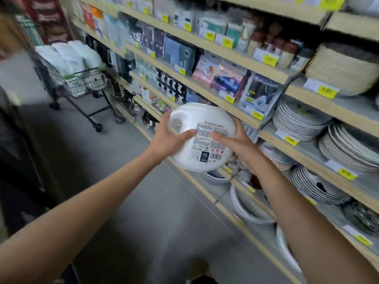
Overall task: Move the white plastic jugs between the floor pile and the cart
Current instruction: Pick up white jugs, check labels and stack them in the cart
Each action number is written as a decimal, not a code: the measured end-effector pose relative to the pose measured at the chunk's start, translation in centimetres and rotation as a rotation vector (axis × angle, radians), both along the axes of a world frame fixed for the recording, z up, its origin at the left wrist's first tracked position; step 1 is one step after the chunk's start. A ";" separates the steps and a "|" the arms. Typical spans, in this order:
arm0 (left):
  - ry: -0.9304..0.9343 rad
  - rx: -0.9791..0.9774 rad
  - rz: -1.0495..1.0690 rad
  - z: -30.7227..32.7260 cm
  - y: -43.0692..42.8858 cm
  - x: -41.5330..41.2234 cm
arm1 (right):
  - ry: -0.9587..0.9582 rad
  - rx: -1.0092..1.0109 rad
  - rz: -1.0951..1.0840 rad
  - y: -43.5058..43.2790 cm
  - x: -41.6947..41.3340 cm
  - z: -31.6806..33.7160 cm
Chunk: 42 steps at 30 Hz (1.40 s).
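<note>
We hold one white plastic jug (202, 138) up in the air with both hands, out in front of us and just beside the shelves (205, 87) that run along the right of the aisle. Our left hand (170, 141) clasps the jug's left side near its moulded handle, with the thumb laid across the face toward the printed label (211, 140). Our right hand (235, 140) clasps the right side, its thumb resting on the same label, so the two hands are clamped on the jug from opposite sides. The jug is tipped, its labelled face with a barcode turned up toward us.

Far off to the left stands the black wire cart (82, 83) on castors, well apart from the jug we carry. Several more white jugs (69, 56) are packed in it, though blur hides how many. Below our arms lies the grey floor (143, 201).

On the right, stacks of plates (297, 121) sit on the middle and lower shelves, with a woven basket (344, 70) one shelf above them. Yellow price tags (270, 59) line the shelf edges, and packaged goods fill the shelves further along.
</note>
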<state>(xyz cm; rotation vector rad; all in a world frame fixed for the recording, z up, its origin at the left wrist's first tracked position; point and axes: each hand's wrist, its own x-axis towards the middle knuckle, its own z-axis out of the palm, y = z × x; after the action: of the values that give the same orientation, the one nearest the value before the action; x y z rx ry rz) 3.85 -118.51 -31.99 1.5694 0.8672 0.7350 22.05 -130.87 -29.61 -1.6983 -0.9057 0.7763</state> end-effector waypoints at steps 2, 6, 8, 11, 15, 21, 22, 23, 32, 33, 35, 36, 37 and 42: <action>-0.023 0.024 0.032 -0.3 2.6 -1.0 | -0.003 -0.002 0.048 3.1 -0.5 0.1; -0.035 0.102 0.080 -1.3 7.9 -2.7 | -0.008 -0.042 0.141 9.7 -0.8 -0.9; -0.021 0.125 0.103 -1.6 10.9 -3.3 | -0.004 -0.079 0.181 13.5 -0.8 -1.4; 0.031 0.110 0.133 -2.2 16.8 -3.7 | 0.006 -0.114 0.257 20.1 -0.6 -2.3; 0.050 0.055 0.191 -3.2 25.0 -4.0 | 0.015 -0.156 0.344 30.1 -0.5 -2.7; -0.003 -0.060 0.380 -5.8 35.2 -7.2 | 0.066 -0.167 0.509 44.8 -2.9 -4.1; 0.003 -0.070 0.419 -6.2 36.7 -8.2 | 0.069 -0.176 0.547 47.0 -3.8 -4.4; 0.016 -0.074 0.453 -6.6 38.3 -9.3 | 0.070 -0.180 0.576 49.2 -4.9 -4.7; 0.136 -0.167 0.508 -9.5 55.6 -20.0 | 0.127 -0.233 0.665 67.9 -15.3 -8.3; 0.131 -0.174 0.502 -9.6 57.7 -21.1 | 0.127 -0.229 0.661 70.2 -16.5 -8.6; 0.123 -0.199 0.484 -9.6 61.8 -23.2 | 0.131 -0.235 0.650 74.2 -18.7 -8.9; 0.119 -0.213 0.477 -9.5 63.7 -24.0 | 0.130 -0.240 0.639 76.1 -19.6 -8.9; 0.119 -0.218 0.467 -9.6 65.7 -24.9 | 0.130 -0.236 0.631 78.0 -20.5 -8.9; 0.157 -0.281 0.418 -9.1 75.1 -28.2 | 0.127 -0.215 0.564 86.3 -23.6 -9.4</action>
<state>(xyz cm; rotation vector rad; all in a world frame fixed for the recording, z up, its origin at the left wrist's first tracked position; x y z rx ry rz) -24.31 -43.39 -41.14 1.2188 1.3784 0.7482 -1.54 -44.58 -39.01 -1.5613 -1.2671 1.3818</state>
